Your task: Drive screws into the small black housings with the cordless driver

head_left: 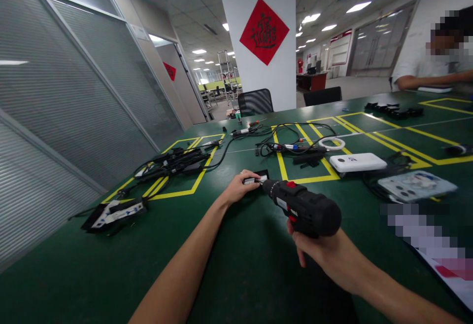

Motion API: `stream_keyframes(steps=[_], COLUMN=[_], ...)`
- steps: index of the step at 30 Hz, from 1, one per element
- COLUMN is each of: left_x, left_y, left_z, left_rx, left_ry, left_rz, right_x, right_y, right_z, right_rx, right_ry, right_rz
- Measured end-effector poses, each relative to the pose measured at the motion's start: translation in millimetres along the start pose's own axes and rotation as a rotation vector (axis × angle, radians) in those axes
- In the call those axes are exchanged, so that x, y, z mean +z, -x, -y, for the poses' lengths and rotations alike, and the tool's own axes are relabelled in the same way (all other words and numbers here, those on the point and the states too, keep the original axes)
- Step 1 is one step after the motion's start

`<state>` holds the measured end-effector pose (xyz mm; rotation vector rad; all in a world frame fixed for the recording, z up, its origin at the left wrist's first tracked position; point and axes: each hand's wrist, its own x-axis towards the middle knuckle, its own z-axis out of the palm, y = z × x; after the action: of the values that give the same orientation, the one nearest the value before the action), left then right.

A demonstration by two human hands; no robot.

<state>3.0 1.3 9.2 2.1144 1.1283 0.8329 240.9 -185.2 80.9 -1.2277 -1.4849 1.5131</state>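
Observation:
My right hand [314, 242] is wrapped round the grip of a black cordless drill [299, 204] with red buttons. The drill points forward and left, its bit end reaching a small black piece with a silvery middle part [263, 178] on the table. From the left, my left hand [240, 186] holds this piece down, its fingers closed over the edge. The bit tip is too small to make out, so I cannot tell whether it touches a screw.
The green table [236, 270] bears yellow tape outlines. Black cables and adapters [177, 161] lie left, beside a black tray with white strips [116, 215]. Right are a white power bank [357, 162], a phone in a clear case [417, 186] and a white ring [331, 144]. Another person [436, 67] sits far right.

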Motion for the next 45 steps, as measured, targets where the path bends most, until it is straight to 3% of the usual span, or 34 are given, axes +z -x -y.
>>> stream_keyframes(steps=[45], left_x=[1.1], left_y=[-0.1], left_z=[2.2], left_rx=[0.027], left_ry=[0.049], left_rz=[-0.017], right_x=[-2.7], right_y=[0.9], right_z=[-4.2], right_rx=[-0.033], right_ry=[-0.012], right_rz=[0.015])
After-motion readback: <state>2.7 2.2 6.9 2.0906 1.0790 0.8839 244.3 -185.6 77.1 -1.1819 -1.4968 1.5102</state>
